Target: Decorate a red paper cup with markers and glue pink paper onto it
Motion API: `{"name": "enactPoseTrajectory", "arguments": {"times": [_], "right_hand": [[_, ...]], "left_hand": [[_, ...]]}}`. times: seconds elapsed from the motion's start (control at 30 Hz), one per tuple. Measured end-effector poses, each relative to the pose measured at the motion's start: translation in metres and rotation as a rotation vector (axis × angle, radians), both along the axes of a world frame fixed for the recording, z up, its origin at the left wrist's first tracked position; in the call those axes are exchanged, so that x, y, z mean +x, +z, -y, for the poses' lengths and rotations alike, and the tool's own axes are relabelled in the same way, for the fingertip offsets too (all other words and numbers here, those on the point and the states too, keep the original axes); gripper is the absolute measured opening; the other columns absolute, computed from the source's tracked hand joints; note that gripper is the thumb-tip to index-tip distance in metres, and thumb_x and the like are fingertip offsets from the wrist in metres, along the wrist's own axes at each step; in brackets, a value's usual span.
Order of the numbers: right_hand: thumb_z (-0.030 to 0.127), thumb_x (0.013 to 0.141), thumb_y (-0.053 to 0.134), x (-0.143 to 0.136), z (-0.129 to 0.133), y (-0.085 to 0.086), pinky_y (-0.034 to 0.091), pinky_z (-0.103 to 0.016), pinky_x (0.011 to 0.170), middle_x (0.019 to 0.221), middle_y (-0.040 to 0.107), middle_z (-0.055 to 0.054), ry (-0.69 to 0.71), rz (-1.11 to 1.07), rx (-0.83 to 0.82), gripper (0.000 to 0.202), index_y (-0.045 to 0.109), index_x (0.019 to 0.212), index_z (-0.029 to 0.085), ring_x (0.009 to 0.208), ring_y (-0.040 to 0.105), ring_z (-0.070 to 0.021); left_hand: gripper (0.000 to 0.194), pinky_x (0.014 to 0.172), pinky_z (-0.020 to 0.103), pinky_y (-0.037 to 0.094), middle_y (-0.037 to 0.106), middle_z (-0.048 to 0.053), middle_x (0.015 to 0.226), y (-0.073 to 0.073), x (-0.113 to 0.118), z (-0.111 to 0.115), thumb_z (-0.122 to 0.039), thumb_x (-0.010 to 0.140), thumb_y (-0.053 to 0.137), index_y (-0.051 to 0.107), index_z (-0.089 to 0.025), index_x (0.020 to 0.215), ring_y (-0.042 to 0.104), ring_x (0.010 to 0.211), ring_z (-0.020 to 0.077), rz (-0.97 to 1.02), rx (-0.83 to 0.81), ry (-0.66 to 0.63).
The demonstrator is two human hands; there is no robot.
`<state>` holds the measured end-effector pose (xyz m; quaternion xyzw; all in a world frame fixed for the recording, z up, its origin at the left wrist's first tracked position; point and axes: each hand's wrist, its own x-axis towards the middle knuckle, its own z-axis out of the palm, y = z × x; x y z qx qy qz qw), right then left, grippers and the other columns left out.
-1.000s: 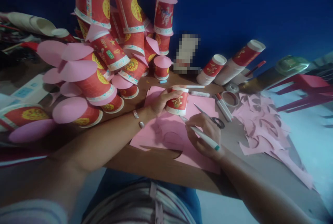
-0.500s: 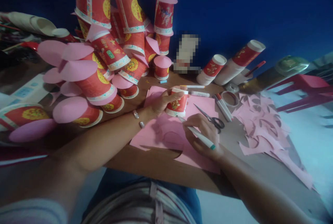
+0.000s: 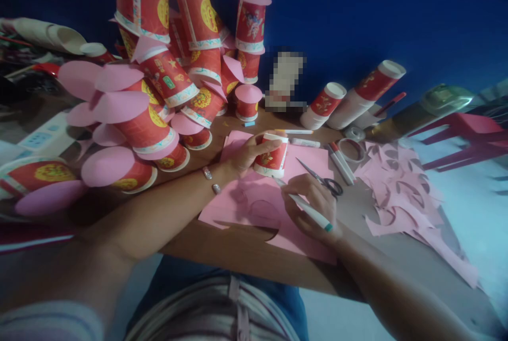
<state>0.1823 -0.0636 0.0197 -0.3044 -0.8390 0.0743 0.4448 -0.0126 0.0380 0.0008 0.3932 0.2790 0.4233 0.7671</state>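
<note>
My left hand (image 3: pixel 249 151) is wrapped round a small red and white paper cup (image 3: pixel 270 157), which it holds on a pink paper sheet (image 3: pixel 234 201). A round outline shows on the sheet below the cup. Between the fingers of my right hand (image 3: pixel 311 206) is a white marker (image 3: pixel 311 213) with a green end, its tip by the cup's lower rim. Whether the tip touches the paper I cannot tell. Beyond my right hand lie open-bladed scissors (image 3: pixel 320 178) with dark handles.
Red paper cups with pink cone tops (image 3: pixel 200 18) crowd the left and back. Pink offcuts (image 3: pixel 400 187) lie at the right, beside a tape roll (image 3: pixel 350 149) and markers (image 3: pixel 341 164). Stacked cups (image 3: pixel 323 106) lean at the back. A red stool (image 3: pixel 466 140) stands beyond the table.
My right hand and the marker have shifted slightly to the right along the cup's base. The cup has turned or tilted a little in my left hand.
</note>
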Motion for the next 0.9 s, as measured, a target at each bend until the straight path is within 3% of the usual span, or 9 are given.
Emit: {"name": "enactPoseTrajectory", "arguments": {"times": [0.17,0.3,0.9], "right_hand": [[0.008,0.096,0.063,-0.0001,-0.0016,0.0010,0.061,-0.032,0.065,0.090,0.073,-0.004,-0.028,0.000,0.010,0.023,0.065,0.112,0.024,0.078,0.073,-0.0189],[0.007,0.095,0.064,-0.0008,-0.0027,0.0020,0.061,-0.032,0.066,0.089,0.074,-0.003,-0.054,-0.002,0.018,0.024,0.066,0.112,0.025,0.078,0.073,-0.0191],[0.008,0.097,0.063,-0.0016,-0.0034,0.0000,0.062,-0.032,0.067,0.088,0.073,-0.003,-0.061,0.023,0.017,0.022,0.066,0.112,0.025,0.078,0.074,-0.0194]], "left_hand": [[0.058,0.083,0.034,0.057,0.081,0.009,0.107,-0.0001,-0.0001,-0.0006,-0.050,0.075,0.092,0.074,-0.017,0.120,0.075,0.092,0.0211,0.007,0.007,-0.011],[0.053,0.084,0.035,0.058,0.081,0.012,0.113,0.0010,0.0003,-0.0004,-0.053,0.076,0.090,0.078,-0.016,0.112,0.075,0.096,0.0236,0.006,0.042,-0.023],[0.052,0.083,0.034,0.057,0.082,0.013,0.110,0.0030,0.0006,0.0010,-0.053,0.077,0.086,0.080,-0.016,0.113,0.076,0.099,0.0258,-0.038,0.099,-0.035]]}}
